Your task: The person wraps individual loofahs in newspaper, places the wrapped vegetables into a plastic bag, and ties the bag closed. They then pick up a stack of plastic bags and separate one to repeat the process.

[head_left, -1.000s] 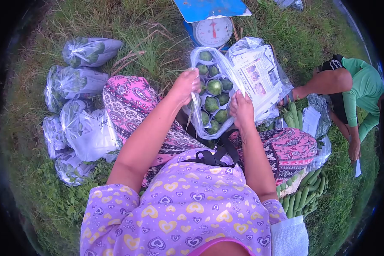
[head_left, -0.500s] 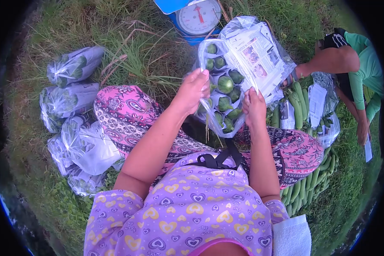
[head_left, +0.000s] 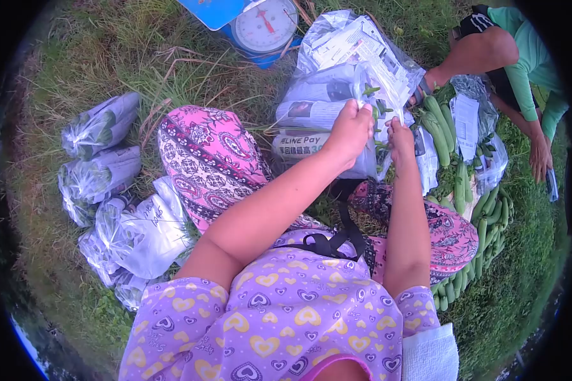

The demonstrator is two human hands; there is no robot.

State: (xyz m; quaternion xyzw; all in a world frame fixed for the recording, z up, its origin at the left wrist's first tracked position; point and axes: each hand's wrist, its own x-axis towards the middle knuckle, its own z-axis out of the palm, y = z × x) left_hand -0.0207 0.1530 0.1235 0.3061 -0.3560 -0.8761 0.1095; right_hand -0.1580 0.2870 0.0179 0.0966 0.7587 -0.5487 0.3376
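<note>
A clear plastic bag of long green gourds wrapped in newspaper lies on its side in front of me, its mouth turned to the right. My left hand is closed on the bag's near rim. Thin plastic at the rim is also pinched between the fingers of my right hand, just to the right. Between and above my hands, some green stem ends stick out at the mouth. Beyond the bag is a stack of newspaper sheets in another clear plastic bag.
A dial scale stands at the top. Several filled bags lie on the grass at left, near a white plastic bag. Loose gourds and a larger pile lie at right. Another person crouches there holding a small flat object.
The bag has tipped from upright, gourd ends facing me, onto its side with its mouth to the right. My left hand has moved right, closer to my right hand.
</note>
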